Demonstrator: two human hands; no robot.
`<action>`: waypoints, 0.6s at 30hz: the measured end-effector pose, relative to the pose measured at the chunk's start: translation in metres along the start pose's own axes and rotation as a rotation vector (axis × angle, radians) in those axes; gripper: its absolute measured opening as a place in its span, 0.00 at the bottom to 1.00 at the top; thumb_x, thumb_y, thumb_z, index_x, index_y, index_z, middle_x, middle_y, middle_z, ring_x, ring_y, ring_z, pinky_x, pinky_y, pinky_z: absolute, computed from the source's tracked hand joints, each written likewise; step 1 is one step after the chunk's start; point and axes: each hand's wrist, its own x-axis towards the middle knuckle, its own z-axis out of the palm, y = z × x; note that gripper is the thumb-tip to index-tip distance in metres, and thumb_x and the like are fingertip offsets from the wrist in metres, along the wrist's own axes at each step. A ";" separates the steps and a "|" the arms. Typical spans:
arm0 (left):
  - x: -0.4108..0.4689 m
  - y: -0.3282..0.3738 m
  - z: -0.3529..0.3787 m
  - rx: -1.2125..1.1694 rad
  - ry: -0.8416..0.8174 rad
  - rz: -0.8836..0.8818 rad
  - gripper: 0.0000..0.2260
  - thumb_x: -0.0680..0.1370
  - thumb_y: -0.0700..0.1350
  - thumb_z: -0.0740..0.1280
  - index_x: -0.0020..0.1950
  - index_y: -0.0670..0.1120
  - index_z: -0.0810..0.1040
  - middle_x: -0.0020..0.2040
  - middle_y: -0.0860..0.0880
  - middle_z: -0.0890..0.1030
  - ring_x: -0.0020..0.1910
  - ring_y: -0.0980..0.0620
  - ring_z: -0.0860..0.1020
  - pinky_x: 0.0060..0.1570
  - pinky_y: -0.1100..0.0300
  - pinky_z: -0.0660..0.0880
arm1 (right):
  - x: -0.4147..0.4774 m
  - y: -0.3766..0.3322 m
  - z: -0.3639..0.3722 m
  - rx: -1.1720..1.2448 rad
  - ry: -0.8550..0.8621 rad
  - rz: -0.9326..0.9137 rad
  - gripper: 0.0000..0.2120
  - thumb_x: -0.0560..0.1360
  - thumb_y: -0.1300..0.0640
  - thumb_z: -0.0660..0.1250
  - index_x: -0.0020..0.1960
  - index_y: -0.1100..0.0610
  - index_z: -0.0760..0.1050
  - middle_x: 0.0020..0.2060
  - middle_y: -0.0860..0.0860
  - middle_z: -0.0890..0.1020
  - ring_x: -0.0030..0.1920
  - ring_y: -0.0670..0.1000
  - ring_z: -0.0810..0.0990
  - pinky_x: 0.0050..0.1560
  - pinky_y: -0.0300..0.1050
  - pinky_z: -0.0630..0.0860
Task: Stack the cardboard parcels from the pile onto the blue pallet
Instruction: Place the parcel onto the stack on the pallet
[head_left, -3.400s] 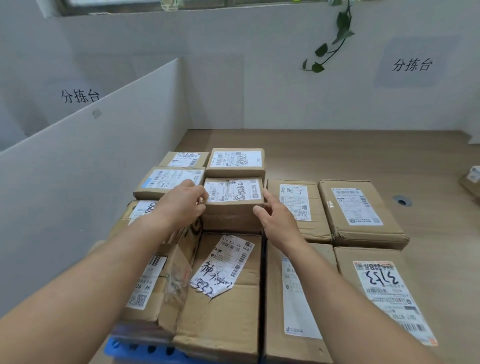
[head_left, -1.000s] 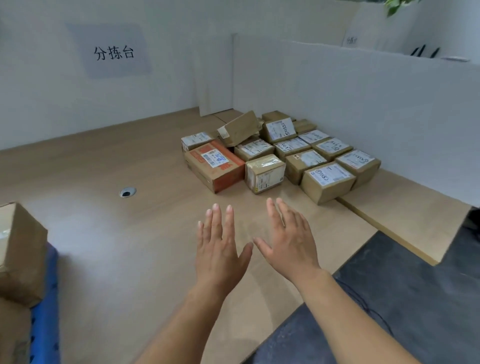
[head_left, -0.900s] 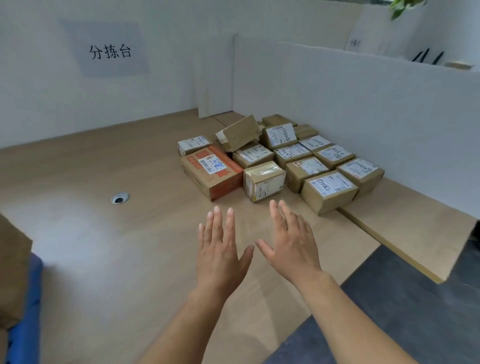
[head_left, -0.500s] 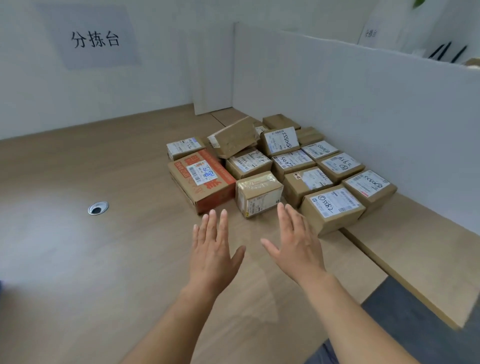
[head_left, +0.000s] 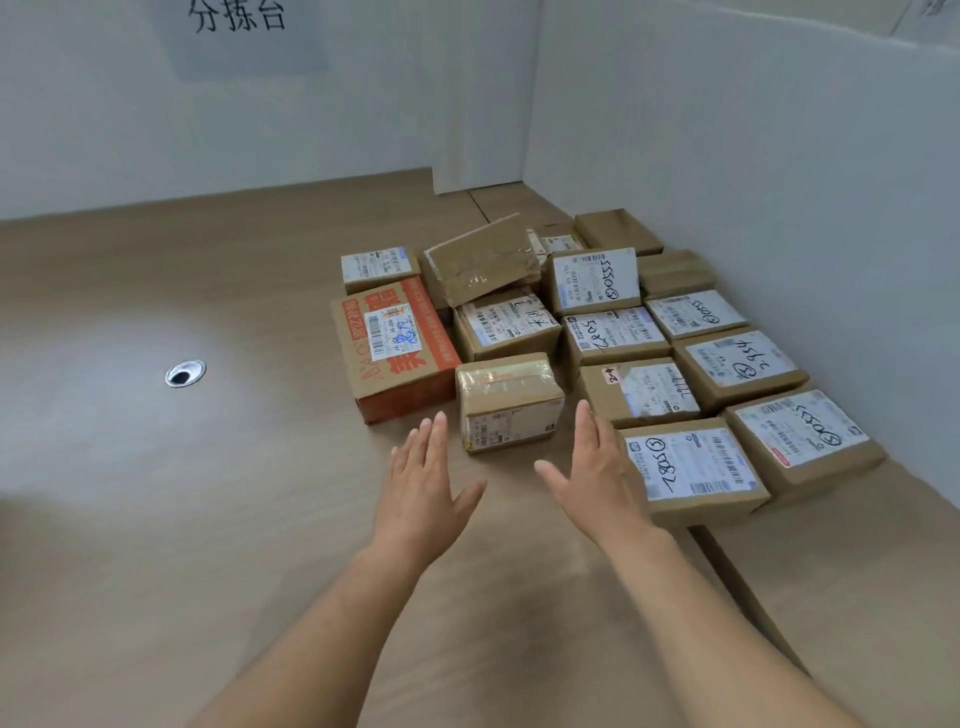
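A pile of several cardboard parcels lies on the wooden table against the white partition. Nearest to me stands a small tape-wrapped parcel (head_left: 508, 401). To its left lies a larger orange-printed box (head_left: 395, 347); to its right a labelled brown parcel (head_left: 691, 470). My left hand (head_left: 423, 496) and my right hand (head_left: 597, 475) are stretched out flat, fingers straight, palms turned inward, a little short of the small parcel and on either side of it. Neither hand touches anything. The blue pallet is out of view.
The white partition wall (head_left: 753, 182) runs along the right behind the pile. A round metal cable hole (head_left: 185, 373) sits in the table (head_left: 156, 519) at the left. One parcel (head_left: 480, 260) leans tilted on top of others at the back. The table's edge drops off at lower right.
I have turned from the stacked pallet to the pile. My empty hands have moved forward toward the small tape-wrapped parcel and spread apart, and the pile has come closer.
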 end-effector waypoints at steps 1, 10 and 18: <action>0.007 0.006 0.004 -0.030 -0.010 -0.019 0.37 0.79 0.59 0.59 0.77 0.48 0.40 0.78 0.49 0.47 0.77 0.53 0.45 0.75 0.56 0.45 | 0.007 0.004 0.001 0.010 -0.019 0.003 0.41 0.78 0.43 0.60 0.77 0.59 0.40 0.76 0.56 0.52 0.75 0.55 0.52 0.73 0.47 0.54; 0.055 0.036 0.029 -0.359 0.042 -0.168 0.25 0.77 0.48 0.66 0.72 0.49 0.60 0.67 0.51 0.71 0.67 0.49 0.69 0.56 0.62 0.66 | 0.064 0.019 0.017 0.372 -0.183 0.130 0.40 0.78 0.49 0.64 0.77 0.60 0.42 0.76 0.56 0.54 0.75 0.55 0.56 0.71 0.46 0.56; 0.052 0.041 0.033 -0.530 0.050 -0.254 0.21 0.79 0.42 0.62 0.70 0.52 0.61 0.57 0.57 0.73 0.56 0.56 0.72 0.49 0.66 0.65 | 0.067 0.018 0.027 0.479 -0.249 0.161 0.16 0.79 0.53 0.60 0.63 0.59 0.63 0.61 0.56 0.74 0.60 0.58 0.74 0.56 0.49 0.71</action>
